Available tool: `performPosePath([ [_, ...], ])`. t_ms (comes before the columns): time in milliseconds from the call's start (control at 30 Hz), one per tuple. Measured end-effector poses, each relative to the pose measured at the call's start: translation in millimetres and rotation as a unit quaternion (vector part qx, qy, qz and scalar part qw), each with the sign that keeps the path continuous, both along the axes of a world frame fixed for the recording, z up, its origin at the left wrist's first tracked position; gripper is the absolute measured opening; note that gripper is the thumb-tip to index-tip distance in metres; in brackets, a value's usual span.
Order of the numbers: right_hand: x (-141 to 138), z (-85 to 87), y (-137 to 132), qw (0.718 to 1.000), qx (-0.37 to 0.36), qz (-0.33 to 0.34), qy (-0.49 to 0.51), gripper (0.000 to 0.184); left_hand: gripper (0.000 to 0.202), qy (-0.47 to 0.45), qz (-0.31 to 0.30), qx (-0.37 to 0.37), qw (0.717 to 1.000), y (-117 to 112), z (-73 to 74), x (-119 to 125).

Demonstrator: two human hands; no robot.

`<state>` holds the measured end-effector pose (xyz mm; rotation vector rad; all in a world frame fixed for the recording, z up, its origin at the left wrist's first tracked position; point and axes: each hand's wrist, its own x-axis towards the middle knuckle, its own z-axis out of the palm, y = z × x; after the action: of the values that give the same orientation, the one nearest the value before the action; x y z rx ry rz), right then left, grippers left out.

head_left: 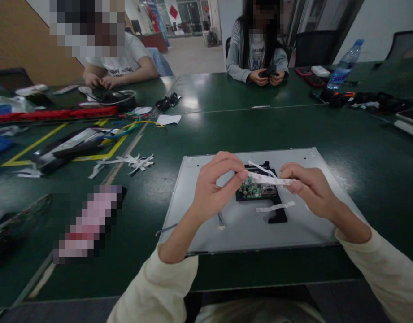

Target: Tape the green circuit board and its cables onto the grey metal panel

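A narrow white strip (268, 179) is stretched between my two hands, above a green circuit board (255, 189). My left hand (217, 181) pinches its left end between thumb and fingers. At the other end, my right hand (309, 186) grips it the same way. The board sits in a black bracket (278, 213) on a flat light-grey panel (199, 233). One more white strip (275, 207) lies across the bracket's lower part, and another (260, 167) crosses its top. A grey cable (221, 220) rests on the panel near my left wrist.
Left of the panel are a pile of white strips (139, 163), a pixelated pink phone (95, 220) and a black device with wires (71, 146). Two people (256, 54) sit across the green table (219, 128). A water bottle (345, 65) stands at the far right.
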<state>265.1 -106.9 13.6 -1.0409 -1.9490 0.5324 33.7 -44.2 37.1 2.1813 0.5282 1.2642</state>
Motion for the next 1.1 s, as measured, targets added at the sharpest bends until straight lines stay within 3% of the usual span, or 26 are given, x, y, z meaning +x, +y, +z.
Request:
performPosePath([
  [200,0,4.2,0,0.999,-0.006,-0.019,-0.028,0.016,0.009,-0.004,0.017,0.033,0.999,0,1.5,-1],
  [400,-1,0.2,6,0.981,0.094,-0.087,-0.146,0.009,0.010,0.020,0.075,0.131,0.988,-1,4.4,1],
  [667,6,-11.4,13,0.937,0.210,-0.222,-0.167,0.013,0.008,0.050,0.157,0.331,0.929,3,-0.5,-2],
  [933,4,-11.5,14,0.944,0.209,-0.211,-0.143,0.011,0.015,0.086,0.226,0.474,0.847,5,-1.4,-7],
  [1100,3,-11.6,13,0.953,0.193,-0.197,-0.125,0.016,0.015,0.093,0.250,0.493,0.828,5,-0.8,-8],
])
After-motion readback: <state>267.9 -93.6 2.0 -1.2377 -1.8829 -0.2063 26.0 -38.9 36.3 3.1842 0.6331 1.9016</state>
